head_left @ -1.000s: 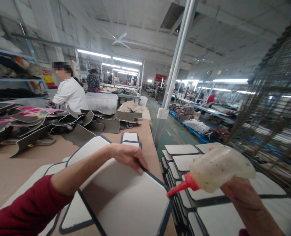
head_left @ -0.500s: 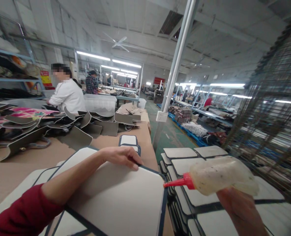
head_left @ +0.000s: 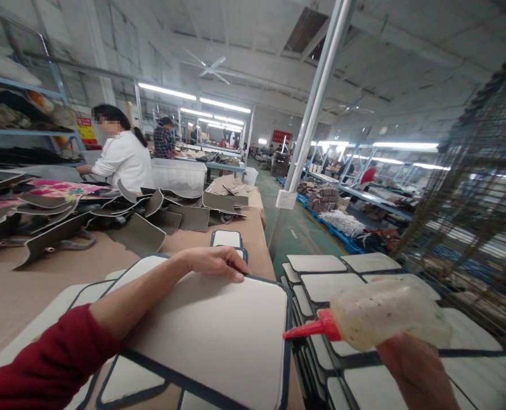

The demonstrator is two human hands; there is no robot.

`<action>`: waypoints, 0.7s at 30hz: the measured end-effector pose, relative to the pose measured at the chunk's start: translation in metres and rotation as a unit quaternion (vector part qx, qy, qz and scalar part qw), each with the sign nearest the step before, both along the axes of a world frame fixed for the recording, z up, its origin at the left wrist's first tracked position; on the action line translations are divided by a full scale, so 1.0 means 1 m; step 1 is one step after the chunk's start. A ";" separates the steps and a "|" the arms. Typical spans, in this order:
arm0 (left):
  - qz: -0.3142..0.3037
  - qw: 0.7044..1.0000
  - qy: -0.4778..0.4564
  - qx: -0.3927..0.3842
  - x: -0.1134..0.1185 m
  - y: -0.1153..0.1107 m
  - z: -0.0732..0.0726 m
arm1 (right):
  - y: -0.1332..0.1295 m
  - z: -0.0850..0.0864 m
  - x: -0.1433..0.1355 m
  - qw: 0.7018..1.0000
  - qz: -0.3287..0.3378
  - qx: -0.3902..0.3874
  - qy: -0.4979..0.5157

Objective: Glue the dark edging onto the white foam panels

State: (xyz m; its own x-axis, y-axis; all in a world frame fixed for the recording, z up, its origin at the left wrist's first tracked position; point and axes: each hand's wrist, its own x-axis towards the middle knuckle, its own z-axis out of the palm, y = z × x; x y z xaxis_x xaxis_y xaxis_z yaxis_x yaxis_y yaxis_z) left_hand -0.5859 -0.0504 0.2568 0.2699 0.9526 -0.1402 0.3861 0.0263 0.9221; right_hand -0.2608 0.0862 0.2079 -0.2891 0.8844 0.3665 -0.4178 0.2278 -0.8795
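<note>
A white panel with rounded corners and a dark blue border point(head_left: 219, 330) lies tilted in front of me. My left hand point(head_left: 216, 263) grips its far edge, thumb on the white face and fingers curled over the border. In my right hand point(head_left: 417, 364) is a cloudy squeeze bottle point(head_left: 385, 313) with a red nozzle point(head_left: 313, 327), held sideways. The nozzle tip points left and meets the panel's right border. Most of my right fingers are hidden behind the bottle. Under the panel lie more bordered white panels point(head_left: 129, 381).
Stacks of bordered panels point(head_left: 317, 263) stand on the right beside a wire rack point(head_left: 462, 171). Small bordered pieces point(head_left: 226, 239) lie further up the brown table point(head_left: 184, 242). Grey-brown curved pieces point(head_left: 137, 233) are heaped left, near a person in white point(head_left: 127, 159). A metal post point(head_left: 310, 102) rises ahead.
The nozzle tip has moved down the panel's right border, toward me. My left hand keeps its hold on the far edge. The whole view has shifted slightly.
</note>
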 end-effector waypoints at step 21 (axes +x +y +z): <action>0.043 0.999 -0.025 0.003 -0.019 0.002 -0.011 | 0.006 -0.012 0.014 0.991 0.096 -0.096 -0.003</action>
State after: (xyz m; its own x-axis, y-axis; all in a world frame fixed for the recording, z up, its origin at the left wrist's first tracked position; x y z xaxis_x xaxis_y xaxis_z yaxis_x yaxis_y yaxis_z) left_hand -0.6047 -0.0487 0.2456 0.1933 0.9735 -0.1219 0.3359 0.0511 0.9405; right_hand -0.2469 0.0918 0.1956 -0.4610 0.8658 0.1948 -0.4328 -0.0277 -0.9011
